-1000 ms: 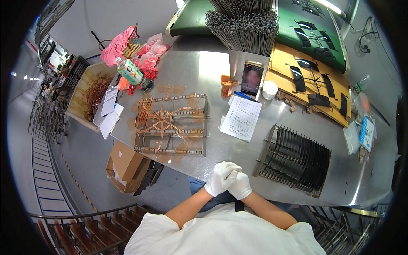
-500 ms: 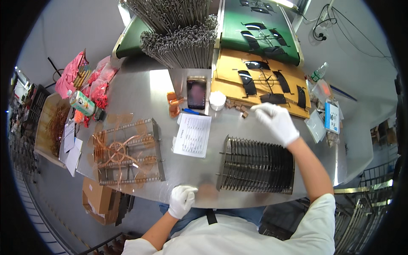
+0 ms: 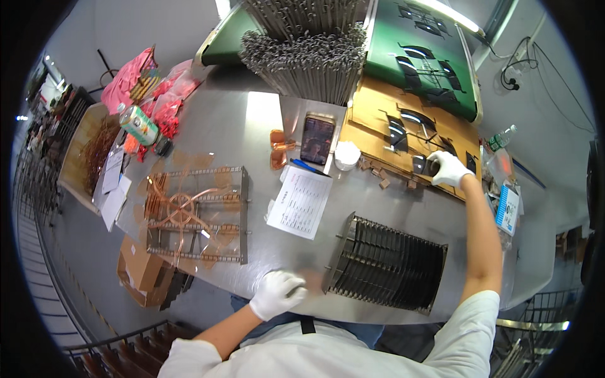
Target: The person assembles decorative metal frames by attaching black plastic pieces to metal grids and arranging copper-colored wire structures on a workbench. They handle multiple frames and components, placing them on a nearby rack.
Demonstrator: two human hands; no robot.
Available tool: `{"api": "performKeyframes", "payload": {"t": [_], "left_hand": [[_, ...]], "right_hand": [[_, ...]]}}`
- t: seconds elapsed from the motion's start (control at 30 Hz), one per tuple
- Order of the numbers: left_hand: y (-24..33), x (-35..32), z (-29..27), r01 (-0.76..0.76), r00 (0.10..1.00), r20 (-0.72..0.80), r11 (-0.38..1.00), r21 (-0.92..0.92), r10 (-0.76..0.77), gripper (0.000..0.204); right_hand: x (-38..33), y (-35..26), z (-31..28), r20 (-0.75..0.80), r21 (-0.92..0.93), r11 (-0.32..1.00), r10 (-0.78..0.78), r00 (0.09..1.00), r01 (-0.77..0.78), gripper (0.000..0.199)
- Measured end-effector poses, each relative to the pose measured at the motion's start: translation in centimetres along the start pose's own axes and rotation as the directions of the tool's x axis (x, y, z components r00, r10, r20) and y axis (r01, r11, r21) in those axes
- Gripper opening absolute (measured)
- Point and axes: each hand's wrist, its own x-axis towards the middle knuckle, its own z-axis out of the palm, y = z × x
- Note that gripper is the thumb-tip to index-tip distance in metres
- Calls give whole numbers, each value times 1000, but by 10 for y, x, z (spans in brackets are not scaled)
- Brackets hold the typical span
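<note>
My right hand point(image 3: 446, 169), in a white glove, reaches far across the steel table and closes on a small dark curved piece point(image 3: 423, 165) lying at the near edge of a brown cardboard sheet point(image 3: 378, 116). More dark curved pieces lie on that cardboard. My left hand point(image 3: 276, 293), also gloved, rests with curled fingers on the table's near edge, just left of a black wire rack point(image 3: 387, 264) filled with several dark curved plates. I see nothing in the left hand.
A printed paper sheet point(image 3: 301, 201), a phone point(image 3: 317, 138) and a white cup point(image 3: 346, 155) lie mid-table. A copper-coloured wire rack point(image 3: 195, 214) stands to the left. Behind are a bundle of metal rods point(image 3: 309, 57), a green tray point(image 3: 435, 69), pink bags point(image 3: 132, 79) and a can point(image 3: 140, 125).
A second ago both hands were together at the near edge. The right hand has since stretched out to the cardboard and gripped a dark piece; the left stayed at the edge by the black rack.
</note>
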Motion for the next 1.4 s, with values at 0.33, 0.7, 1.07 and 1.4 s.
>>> {"api": "performKeyframes", "payload": {"t": [0.33,0.7,1.07,1.4], "left_hand": [[30,47,41,-1,960,262,932,362,-100,25],[26,70,-44,152,772,544,926,344,-329,23],[207,189,33,47,966,53,31,-998,252,99],[295,207,64,-646,755,-7,743,-175,655,71]], "right_hand": [[-249,-91,-58,-230,427,900,11,973,90,77],[-426,-145,27,-705,118,993,88,704,-7,68],[-374,-203,20,-577,-192,891,-441,687,411,63],[-318,-70,159,-459,743,651,322,828,158,77]]}}
